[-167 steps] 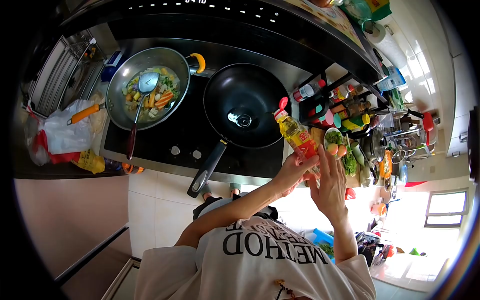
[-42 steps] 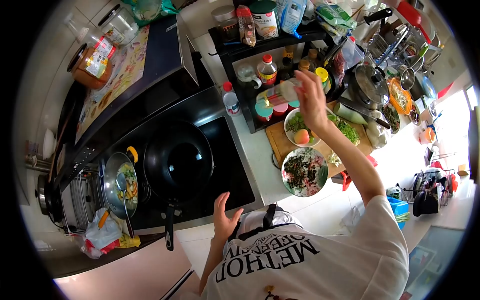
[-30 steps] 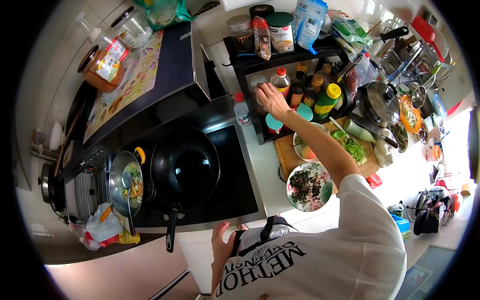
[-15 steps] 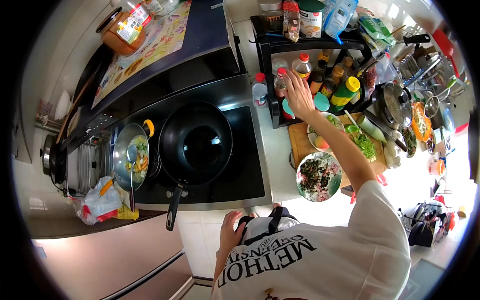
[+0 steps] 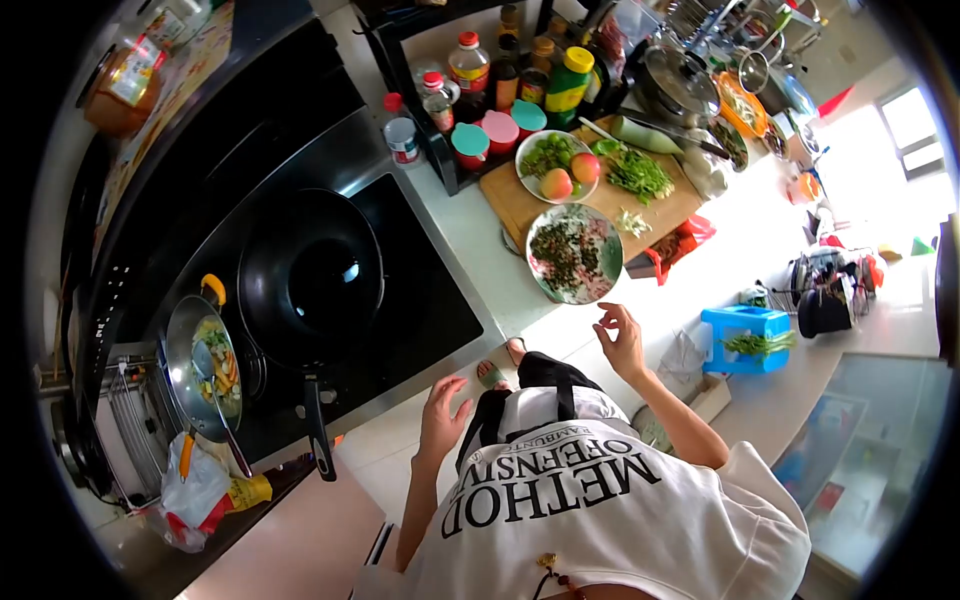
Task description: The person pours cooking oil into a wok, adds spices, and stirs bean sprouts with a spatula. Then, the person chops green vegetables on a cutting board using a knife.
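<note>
My left hand point(image 5: 441, 417) hangs in front of the stove's edge, fingers loosely apart and holding nothing. Just below the plate of dark chopped bits and pinkish pieces point(image 5: 575, 254) is my right hand point(image 5: 622, 342), empty, its fingers slightly bent and apart. A black wok point(image 5: 311, 270) sits on the hob point(image 5: 410, 300), with a shiny patch at its bottom. At the left, a steel wok point(image 5: 185, 350) holds cooked vegetables and a ladle point(image 5: 203, 362). A small red-capped bottle point(image 5: 437, 102) stands in the black rack point(image 5: 440, 165) among other bottles.
On the cutting board point(image 5: 510, 200) are a bowl of greens and peach-coloured fruit point(image 5: 557, 166) and chopped greens point(image 5: 640, 176). The black wok's handle point(image 5: 319, 430) juts past the hob's front edge. A blue crate point(image 5: 745, 335) stands at the right.
My right hand has let go of the red-capped bottle at the rack and come back towards my body, beside the plate. My left hand stays near my waist, empty. The view has shifted.
</note>
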`<control>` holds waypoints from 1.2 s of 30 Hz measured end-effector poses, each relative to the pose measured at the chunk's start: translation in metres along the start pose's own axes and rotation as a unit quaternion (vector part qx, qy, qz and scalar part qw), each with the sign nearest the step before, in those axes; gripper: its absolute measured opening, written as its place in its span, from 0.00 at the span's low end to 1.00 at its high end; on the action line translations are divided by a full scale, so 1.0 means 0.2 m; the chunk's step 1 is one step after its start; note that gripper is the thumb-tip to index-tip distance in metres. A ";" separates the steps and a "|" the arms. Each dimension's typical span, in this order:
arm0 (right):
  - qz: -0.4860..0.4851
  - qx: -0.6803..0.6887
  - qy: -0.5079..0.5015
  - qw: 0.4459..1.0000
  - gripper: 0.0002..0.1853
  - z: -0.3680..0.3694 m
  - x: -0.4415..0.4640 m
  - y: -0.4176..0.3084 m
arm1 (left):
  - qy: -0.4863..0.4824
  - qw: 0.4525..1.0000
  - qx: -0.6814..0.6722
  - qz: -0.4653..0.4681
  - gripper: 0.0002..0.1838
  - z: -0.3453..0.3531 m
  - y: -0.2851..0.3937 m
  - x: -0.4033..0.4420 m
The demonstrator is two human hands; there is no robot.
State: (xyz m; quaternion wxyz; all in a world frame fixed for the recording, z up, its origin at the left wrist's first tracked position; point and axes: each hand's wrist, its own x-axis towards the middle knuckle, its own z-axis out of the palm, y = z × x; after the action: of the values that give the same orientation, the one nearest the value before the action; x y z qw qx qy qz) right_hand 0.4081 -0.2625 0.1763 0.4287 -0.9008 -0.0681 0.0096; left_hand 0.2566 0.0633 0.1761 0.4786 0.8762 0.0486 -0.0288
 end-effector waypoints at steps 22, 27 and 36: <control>-0.088 0.095 -0.053 0.990 0.10 -0.35 1.40 0.06 | 0.076 0.976 -0.188 -0.085 0.17 0.44 0.59 0.92; -0.176 -0.003 -0.105 0.979 0.07 -0.17 1.87 0.14 | 0.132 0.986 -0.103 0.009 0.09 0.45 0.74 1.61; -0.131 0.062 -0.108 0.984 0.06 -0.06 1.86 0.25 | 0.138 0.970 0.200 0.020 0.11 0.57 0.55 2.64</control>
State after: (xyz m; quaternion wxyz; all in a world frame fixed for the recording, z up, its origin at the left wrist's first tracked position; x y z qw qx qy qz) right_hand 0.7830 -0.2553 0.1603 0.4714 -0.8495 -0.2306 0.0544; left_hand 0.7935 -0.0610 0.1565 0.2829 0.9504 0.0902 0.0926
